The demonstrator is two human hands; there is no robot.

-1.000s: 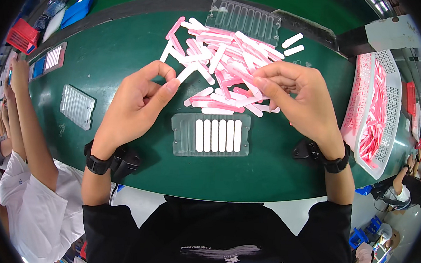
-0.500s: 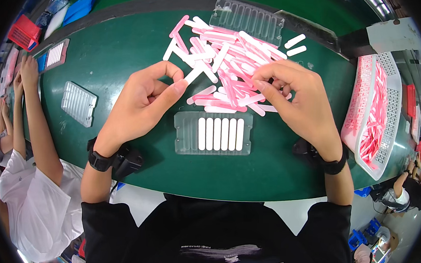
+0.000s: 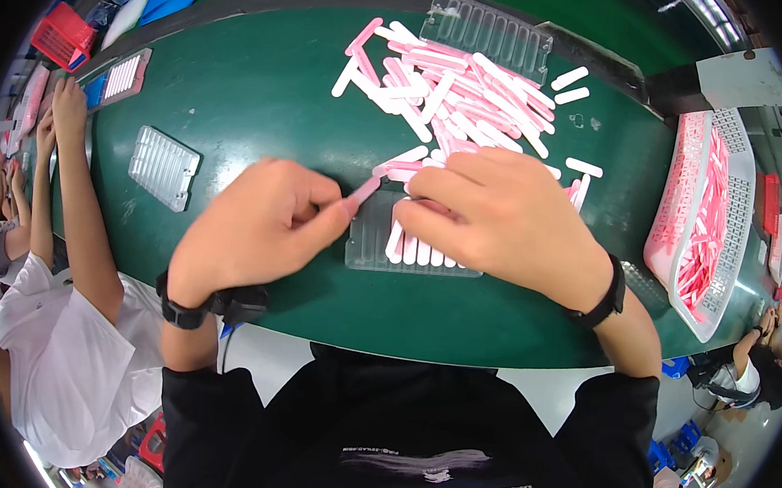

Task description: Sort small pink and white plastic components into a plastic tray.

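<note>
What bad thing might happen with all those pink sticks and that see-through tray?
1. The left hand pinches a pink stick by its end only, over the clear tray; it might slip and land crooked across the slots.
2. The right hand covers much of the tray and the sticks in it, so it might knock one out of its slot.
3. The loose pile of sticks reaches right up to the hands, so a stray one might slide onto the tray.

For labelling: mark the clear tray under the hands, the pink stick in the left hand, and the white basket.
clear tray [image 3: 368, 242], head view, bare left end.
pink stick [image 3: 364, 189], head view, middle of its exposed length.
white basket [image 3: 740, 200], head view, right rim.
</note>
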